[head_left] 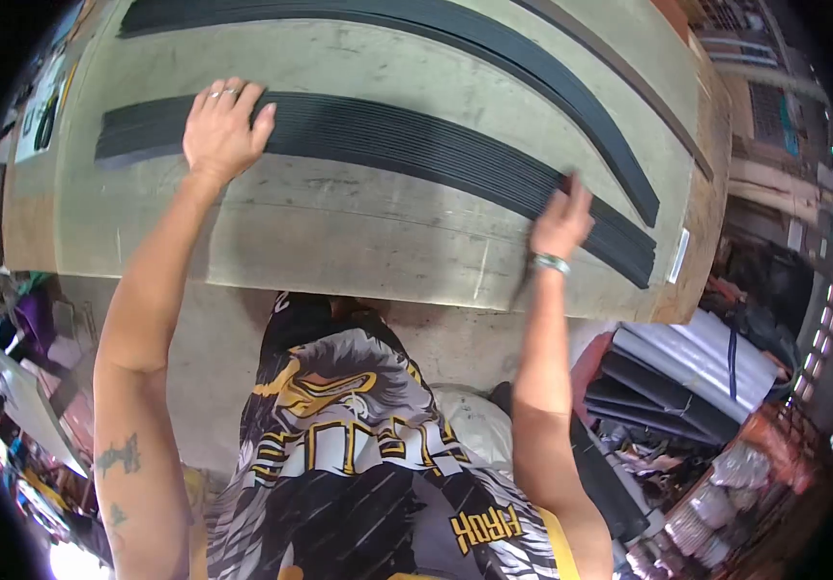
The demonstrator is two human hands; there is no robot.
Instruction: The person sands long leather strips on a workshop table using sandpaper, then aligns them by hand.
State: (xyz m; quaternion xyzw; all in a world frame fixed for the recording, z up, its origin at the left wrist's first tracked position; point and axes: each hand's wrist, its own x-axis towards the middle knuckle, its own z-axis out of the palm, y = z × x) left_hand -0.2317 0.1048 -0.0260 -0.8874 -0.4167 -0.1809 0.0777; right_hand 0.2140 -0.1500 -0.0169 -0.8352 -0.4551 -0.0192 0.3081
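Note:
A flat bundle of long black strips lies across the worktable, its right end angled toward the table's near edge. Near the bundle's left end, my left hand is closed over it, fingers bent at the far edge and thumb on the right. My right hand, slightly blurred, is closed on the same bundle toward its right end. Its fingertips reach the far edge, where the detail is smeared. Beyond lies a second black bundle, curved in this wide view and apart from the first.
A narrow dark strip lies at the table's far right. A small pale piece rests near the right edge. Papers and a dark tool are at the far left. Silver and black rolls stand beyond the near right corner.

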